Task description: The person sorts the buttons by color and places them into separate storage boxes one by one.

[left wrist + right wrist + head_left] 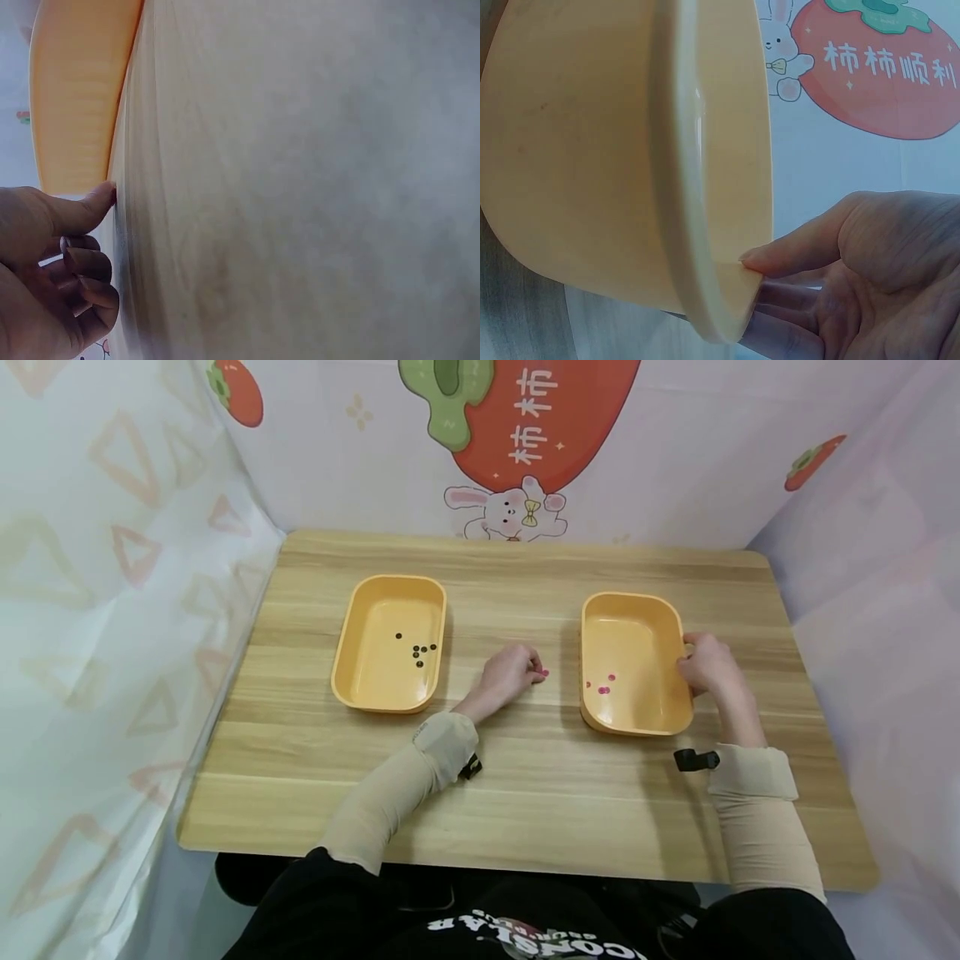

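Note:
My left hand (513, 672) is low over the middle of the table, thumb and finger pinching at a small pink button (545, 673). In the left wrist view the thumb tip (109, 193) meets the wood and the other fingers curl in; the button is hidden there. My right hand (708, 664) grips the right side of a yellow box (637, 727). Its thumb (780, 255) lies on the inner side of the rim, with fingers outside. Several pink buttons (603, 691) lie inside this box, towards its left side.
A second yellow box (351, 681) stands to the left, holding several small black buttons (416, 652). Both boxes are on a wooden table (555, 810). Printed cloth (675, 468) hangs behind the table and on both sides.

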The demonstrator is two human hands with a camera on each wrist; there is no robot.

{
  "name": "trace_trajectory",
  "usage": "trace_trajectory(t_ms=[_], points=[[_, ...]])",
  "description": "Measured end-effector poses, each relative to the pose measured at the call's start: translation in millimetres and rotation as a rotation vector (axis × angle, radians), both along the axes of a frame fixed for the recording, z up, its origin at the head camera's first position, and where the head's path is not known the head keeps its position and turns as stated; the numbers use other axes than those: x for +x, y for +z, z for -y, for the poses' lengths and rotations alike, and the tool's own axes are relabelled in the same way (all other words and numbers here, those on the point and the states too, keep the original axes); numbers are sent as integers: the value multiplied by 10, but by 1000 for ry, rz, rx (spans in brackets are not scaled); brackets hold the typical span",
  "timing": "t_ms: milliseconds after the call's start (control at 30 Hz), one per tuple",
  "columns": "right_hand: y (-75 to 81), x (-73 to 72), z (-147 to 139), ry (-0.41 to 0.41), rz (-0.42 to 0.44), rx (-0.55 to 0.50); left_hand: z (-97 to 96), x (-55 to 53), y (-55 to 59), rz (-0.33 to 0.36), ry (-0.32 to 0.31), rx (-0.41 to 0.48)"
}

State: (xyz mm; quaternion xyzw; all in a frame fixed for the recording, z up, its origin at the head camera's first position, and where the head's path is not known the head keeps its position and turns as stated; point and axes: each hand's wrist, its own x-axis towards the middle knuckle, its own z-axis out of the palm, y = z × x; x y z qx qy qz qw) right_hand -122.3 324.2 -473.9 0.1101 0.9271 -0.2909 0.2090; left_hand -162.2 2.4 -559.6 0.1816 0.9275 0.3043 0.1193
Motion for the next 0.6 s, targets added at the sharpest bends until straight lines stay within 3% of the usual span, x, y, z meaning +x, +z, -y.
trace_trajectory(t_ms=[200,333,467,600], points=[[14,11,-2,11,-4,-1,-1,13,-11,-28,-52,42],[17,20,3,12,0,2,28,14,-1,-63,-96,175],[13,26,7,13,-5,-4,66,18,43,-32,-139,344],[9,24,1,14,-3,-8,100,25,88,38,-159,424]])
